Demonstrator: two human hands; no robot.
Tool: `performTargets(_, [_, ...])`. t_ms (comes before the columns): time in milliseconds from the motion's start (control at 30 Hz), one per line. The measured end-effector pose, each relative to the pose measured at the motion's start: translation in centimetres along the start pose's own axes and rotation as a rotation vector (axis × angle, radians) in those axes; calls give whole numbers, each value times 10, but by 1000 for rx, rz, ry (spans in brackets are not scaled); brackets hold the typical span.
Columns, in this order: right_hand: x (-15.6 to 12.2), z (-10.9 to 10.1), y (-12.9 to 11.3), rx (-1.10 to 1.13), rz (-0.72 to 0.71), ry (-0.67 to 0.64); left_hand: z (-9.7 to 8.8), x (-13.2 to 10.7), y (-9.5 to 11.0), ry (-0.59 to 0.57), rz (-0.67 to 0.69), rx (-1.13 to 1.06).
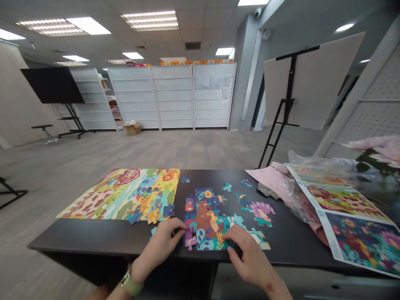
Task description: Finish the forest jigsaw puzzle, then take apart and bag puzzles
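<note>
1. Dark tabletop [218,177], in a large open room: a loose cluster of jigsaw pieces [204,216] is laid on it directly ahead of both hands, its long axis running across the table.
2. Right hand [250,254] is spread over the cluster's near edge and is the nearer; left hand [162,246] is kept apart, against a purple piece [189,238].
3. An assembled jigsaw section [118,193] is placed to the left, printed picture sheets [353,216] to the right.
</note>
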State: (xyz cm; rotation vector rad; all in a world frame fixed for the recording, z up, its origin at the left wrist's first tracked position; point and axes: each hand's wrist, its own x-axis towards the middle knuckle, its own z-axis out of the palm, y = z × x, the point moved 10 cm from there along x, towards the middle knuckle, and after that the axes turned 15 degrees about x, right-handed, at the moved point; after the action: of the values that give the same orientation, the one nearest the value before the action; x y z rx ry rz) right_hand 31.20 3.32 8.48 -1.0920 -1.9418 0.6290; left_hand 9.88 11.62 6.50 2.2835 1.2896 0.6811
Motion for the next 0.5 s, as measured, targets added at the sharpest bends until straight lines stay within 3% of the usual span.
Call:
performTargets(300, [-5, 3, 17, -97, 10, -20, -14, -8, -6, 82, -37, 18])
performTargets(400, [-7, 2, 26, -162, -29, 12, -34, -7, -23, 142, -68, -7])
performTargets(500, [-10, -2, 27, -232, -76, 63, -66, 5, -56, 203, -108, -53])
